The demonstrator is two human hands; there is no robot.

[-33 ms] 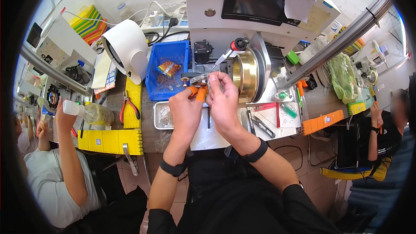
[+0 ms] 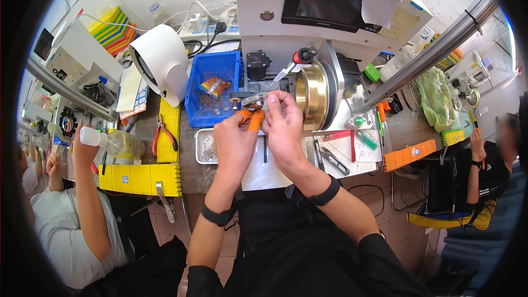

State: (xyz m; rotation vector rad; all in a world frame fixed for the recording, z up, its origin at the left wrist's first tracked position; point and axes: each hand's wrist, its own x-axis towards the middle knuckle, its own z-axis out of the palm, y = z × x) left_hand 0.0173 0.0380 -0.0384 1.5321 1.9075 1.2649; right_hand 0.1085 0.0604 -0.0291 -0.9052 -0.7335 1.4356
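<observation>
My left hand (image 2: 232, 142) is closed round orange-handled pliers (image 2: 255, 121), whose jaws point up toward a small metal fixture (image 2: 251, 100) on the bench machine. Close beside it, the thumb and fingertips of my right hand (image 2: 284, 126) are pinched together at the pliers' jaws. Whatever those fingertips hold is too small to make out. A wide brass-coloured wheel (image 2: 309, 99) on the machine stands just right of my right hand. Above the fingers, a lever with a red and black knob (image 2: 303, 55) slants down toward the fixture.
Left of the fixture lies a blue tray (image 2: 191, 99) with fine wires and a small packet; a white dish (image 2: 208, 147) sits nearer. Red-handled pliers (image 2: 164, 135), a plastic bottle (image 2: 124, 144) and a white fan-like device (image 2: 165, 63) are further left. Co-workers sit on both sides.
</observation>
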